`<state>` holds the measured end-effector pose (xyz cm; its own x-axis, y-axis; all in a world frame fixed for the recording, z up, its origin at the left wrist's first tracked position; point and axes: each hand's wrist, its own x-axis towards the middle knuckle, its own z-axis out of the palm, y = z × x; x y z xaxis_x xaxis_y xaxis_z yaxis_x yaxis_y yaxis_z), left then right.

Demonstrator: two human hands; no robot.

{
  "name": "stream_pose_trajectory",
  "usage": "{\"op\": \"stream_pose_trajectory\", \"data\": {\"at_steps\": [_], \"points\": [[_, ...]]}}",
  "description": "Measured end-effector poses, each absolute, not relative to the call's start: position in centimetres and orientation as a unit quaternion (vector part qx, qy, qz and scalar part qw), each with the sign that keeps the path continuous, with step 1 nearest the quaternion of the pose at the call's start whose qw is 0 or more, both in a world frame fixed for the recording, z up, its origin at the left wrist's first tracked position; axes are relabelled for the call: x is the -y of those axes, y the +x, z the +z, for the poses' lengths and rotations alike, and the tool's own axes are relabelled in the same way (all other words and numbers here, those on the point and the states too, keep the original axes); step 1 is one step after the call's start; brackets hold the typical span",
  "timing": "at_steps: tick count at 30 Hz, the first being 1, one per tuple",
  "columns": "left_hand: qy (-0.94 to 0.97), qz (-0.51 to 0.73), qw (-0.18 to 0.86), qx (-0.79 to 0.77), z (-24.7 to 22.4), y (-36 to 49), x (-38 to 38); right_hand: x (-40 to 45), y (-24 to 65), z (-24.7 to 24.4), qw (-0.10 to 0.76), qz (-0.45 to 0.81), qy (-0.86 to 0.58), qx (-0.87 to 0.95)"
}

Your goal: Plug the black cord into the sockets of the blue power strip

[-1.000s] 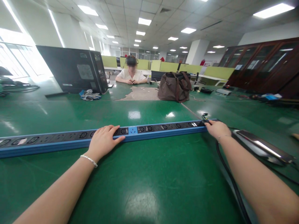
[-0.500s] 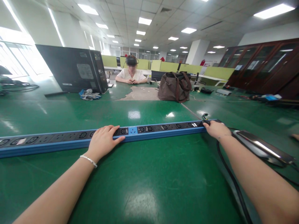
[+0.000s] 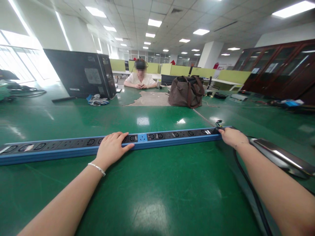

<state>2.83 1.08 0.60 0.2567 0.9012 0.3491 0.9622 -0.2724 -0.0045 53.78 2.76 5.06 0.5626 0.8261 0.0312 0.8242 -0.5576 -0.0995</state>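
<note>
The left hand (image 3: 111, 147), thumb and fingers apart, lies on the strip (image 3: 167, 135), which crosses mid-frame from the left edge; the right hand (image 3: 233, 137) pinches a black plug (image 3: 216, 130) near its right end. Beyond, upper centre-right, stands a bag (image 3: 182, 94).

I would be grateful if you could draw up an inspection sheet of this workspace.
Surface: glossy green table, with a ragged-edged pale patch farther back.
Things in hand: blue-and-black power strip, lying sockets up, its left end out of view.
Clutter: black computer case, gloves, brown bag; a dark glossy object at right, unidentified.
Hands: left hand lies across the strip; right hand is at its right end, grip unclear.
Cables: black cable passing beside the right forearm; loose cables at far left.
Surroundings: seated person opposite, hands together; dark wooden cabinets at right.
</note>
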Motion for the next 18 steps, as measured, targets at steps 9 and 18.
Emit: {"op": "stream_pose_trajectory", "data": {"at_steps": [9,18], "points": [[-0.782,-0.143,0.099,0.599,0.6,2.9,-1.2,-2.1,55.6,4.6,0.207,0.103,-0.879,0.418],[-0.784,-0.145,0.099,0.595,0.6,2.8,-1.1,-1.3,56.8,4.7,0.216,0.062,-0.879,0.421]]}}
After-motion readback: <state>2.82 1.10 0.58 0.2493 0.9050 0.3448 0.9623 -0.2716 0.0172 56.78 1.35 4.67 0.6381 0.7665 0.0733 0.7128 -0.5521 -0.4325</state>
